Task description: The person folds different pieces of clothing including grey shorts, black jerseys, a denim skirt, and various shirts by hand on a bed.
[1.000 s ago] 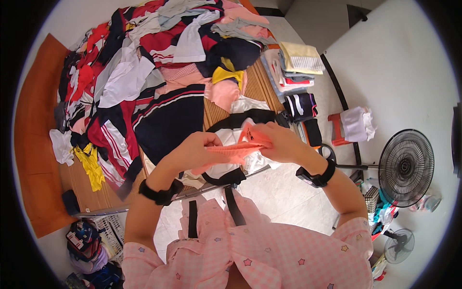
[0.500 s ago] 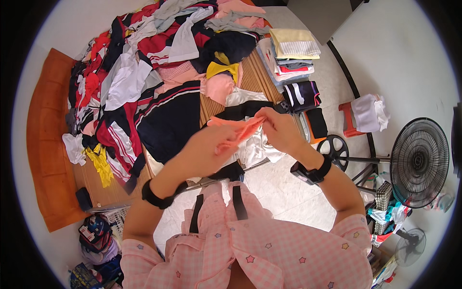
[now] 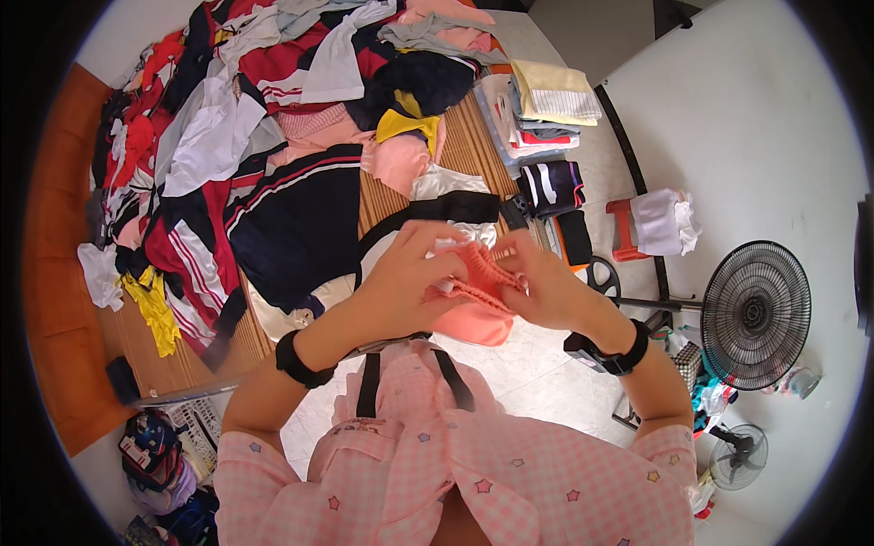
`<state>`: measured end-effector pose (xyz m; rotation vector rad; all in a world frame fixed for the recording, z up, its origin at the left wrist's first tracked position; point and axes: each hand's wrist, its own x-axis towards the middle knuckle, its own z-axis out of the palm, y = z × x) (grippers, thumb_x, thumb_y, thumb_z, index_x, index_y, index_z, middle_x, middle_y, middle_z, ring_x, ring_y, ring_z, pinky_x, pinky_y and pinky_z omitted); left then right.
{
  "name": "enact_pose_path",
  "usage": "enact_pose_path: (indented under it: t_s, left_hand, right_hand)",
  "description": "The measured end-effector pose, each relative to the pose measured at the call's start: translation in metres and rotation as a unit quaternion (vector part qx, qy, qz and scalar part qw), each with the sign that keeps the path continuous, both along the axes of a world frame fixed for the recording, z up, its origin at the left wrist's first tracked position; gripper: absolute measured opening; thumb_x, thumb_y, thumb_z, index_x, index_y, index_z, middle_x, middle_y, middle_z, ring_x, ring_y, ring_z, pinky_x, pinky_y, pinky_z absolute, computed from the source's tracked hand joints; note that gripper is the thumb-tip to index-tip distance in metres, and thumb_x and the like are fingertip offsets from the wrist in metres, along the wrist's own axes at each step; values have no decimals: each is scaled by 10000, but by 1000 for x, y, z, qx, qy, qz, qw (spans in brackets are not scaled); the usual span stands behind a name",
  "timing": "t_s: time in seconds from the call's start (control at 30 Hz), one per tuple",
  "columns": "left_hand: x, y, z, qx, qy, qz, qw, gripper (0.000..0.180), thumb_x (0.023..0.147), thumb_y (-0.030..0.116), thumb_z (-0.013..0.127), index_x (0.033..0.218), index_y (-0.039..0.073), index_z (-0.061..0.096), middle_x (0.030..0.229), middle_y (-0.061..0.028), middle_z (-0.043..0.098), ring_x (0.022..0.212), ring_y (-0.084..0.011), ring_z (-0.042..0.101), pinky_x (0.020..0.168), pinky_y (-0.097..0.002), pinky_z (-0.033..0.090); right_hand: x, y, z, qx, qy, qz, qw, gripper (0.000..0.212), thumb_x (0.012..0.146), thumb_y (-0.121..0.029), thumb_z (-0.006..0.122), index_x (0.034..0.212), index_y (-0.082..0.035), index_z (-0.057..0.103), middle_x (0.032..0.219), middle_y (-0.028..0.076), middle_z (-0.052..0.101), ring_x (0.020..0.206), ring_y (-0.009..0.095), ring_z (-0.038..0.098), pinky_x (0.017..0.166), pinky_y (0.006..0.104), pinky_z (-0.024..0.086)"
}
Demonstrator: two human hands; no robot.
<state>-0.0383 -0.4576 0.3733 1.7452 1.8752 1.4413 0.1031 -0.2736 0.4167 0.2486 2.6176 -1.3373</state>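
A small coral-pink garment with a gathered elastic edge (image 3: 475, 323) hangs between my hands in front of my body. My left hand (image 3: 411, 278) has its fingers closed on one side of the elastic. The opposite side is gripped by my right hand (image 3: 553, 284). The edge is spread into an opening facing up, and the rest of the cloth droops below it. Just beyond my hands, a white garment with a black band (image 3: 455, 205) lies at the bed's edge. To the left of it is a navy garment with red and white stripes (image 3: 305, 227).
A large heap of mixed clothes (image 3: 273, 82) covers much of the slatted bed surface (image 3: 460, 136). Folded clothes (image 3: 553, 91) are stacked at its right edge. A red stool (image 3: 624, 232) bearing white cloth and a standing fan (image 3: 756, 314) are on the right. Bags (image 3: 155, 455) sit lower left.
The coral-pink garment was bunched and stretched between my hands; now its elastic edge is spread into an opening and the cloth hangs down. My hands have come slightly nearer my body.
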Motion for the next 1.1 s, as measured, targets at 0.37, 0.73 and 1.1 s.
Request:
enact_pose_path:
  t_s: [0.37,0.73,1.1]
  left_hand:
    - [-37,-32,-14,-99,-254,-104,956,232,757,117,780,862,34,590,977,-65,542,848,-178,560,699,-286,476]
    - [-85,-73,-106,-199,-336,134,911,363,757,50,747,1032,30,511,884,-102,550,799,-180,578,699,-298,469]
    - [-119,-111,-154,-161,109,195,961,267,631,58,687,857,95,550,861,-69,553,870,-271,562,721,-383,404]
  right_hand:
    - [-21,-34,-19,-54,63,2,996,380,855,-154,683,1186,-44,532,1021,99,631,877,260,650,719,334,509]
    - [-105,-67,-134,10,136,26,990,359,720,-29,662,1074,-21,607,900,165,625,804,336,580,718,394,482]
    - [-148,-70,-183,100,280,112,948,406,566,-62,761,934,-68,588,874,90,551,830,308,521,744,398,410]
